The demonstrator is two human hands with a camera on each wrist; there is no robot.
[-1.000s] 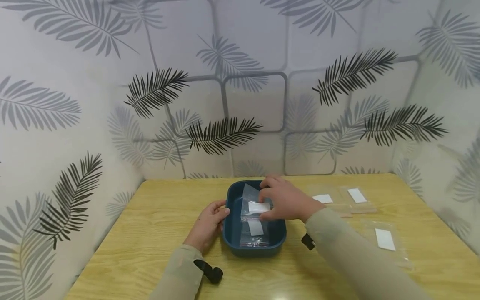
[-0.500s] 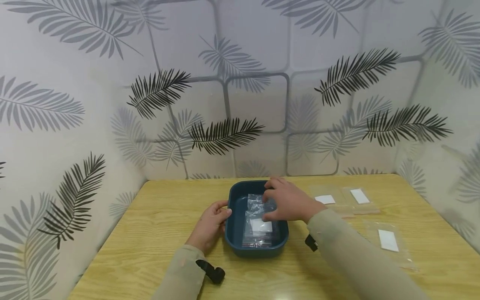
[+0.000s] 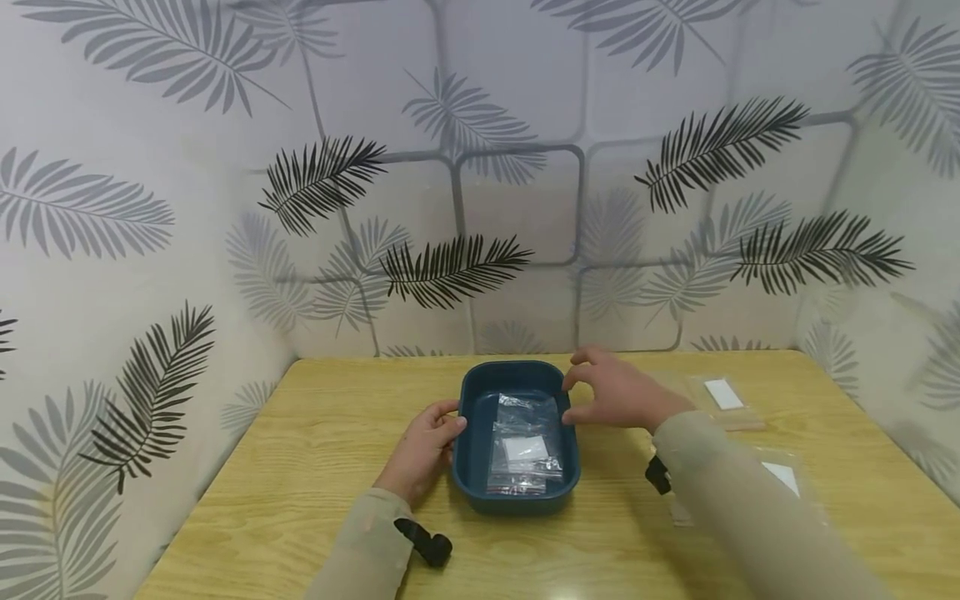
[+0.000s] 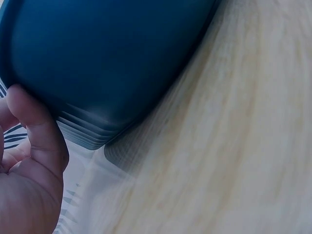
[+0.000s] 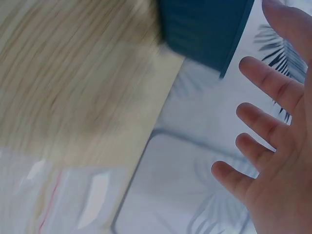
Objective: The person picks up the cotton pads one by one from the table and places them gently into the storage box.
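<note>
A dark blue plastic bin stands on the table. My left hand holds its left side, with the thumb at the rim in the left wrist view. Inside the bin lie overlapping clear zip bags; a white piece shows in the top one. My right hand is just beyond the bin's right rim with nothing in it. In the right wrist view its fingers are spread and loosely bent, beside the bin wall.
On the right of the wooden table lie more clear bags with white pieces, one at the back and one nearer, partly behind my right sleeve. A leaf-patterned covering rises behind the table.
The right hand has released a clear bag, which now lies flat in the bin, and has moved right, out past the rim. The left hand stays on the bin's side.
</note>
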